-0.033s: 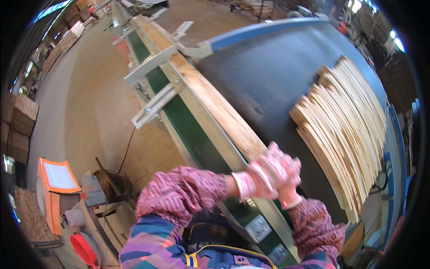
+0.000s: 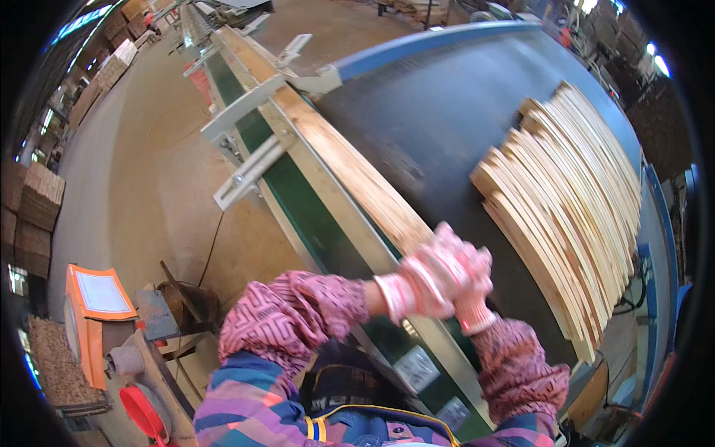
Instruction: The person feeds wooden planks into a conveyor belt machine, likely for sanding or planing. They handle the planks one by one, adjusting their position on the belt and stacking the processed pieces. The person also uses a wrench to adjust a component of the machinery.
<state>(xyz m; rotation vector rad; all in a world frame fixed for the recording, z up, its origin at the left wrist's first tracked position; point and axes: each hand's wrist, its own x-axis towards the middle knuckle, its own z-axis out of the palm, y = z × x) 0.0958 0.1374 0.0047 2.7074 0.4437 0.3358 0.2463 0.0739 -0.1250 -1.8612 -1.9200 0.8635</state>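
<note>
My left hand (image 2: 424,279), in a pink-and-white knit glove, lies across my right hand (image 2: 474,289), gloved alike. Together they are at the near end of a row of long wooden strips (image 2: 357,171) standing along a metal guide rail (image 2: 335,190). Both hands look closed, but their fingertips are partly hidden and slightly smeared, so what lies inside them does not show. Patterned pink sleeve covers reach down both forearms. Beside the rail runs a green conveyor belt (image 2: 298,197), passing under my left arm.
A fan of pale wooden strips (image 2: 566,208) lies on the dark, blue-edged table (image 2: 417,112) at right. Metal brackets (image 2: 253,171) jut over the belt. An orange box (image 2: 97,313) and a red round dish (image 2: 143,413) are at lower left. Stacked wood (image 2: 37,197) stands farther left.
The view has shifted slightly, so the rail, strips and both hands appear a little farther left and higher. The hands stay together at the same end of the strips.
</note>
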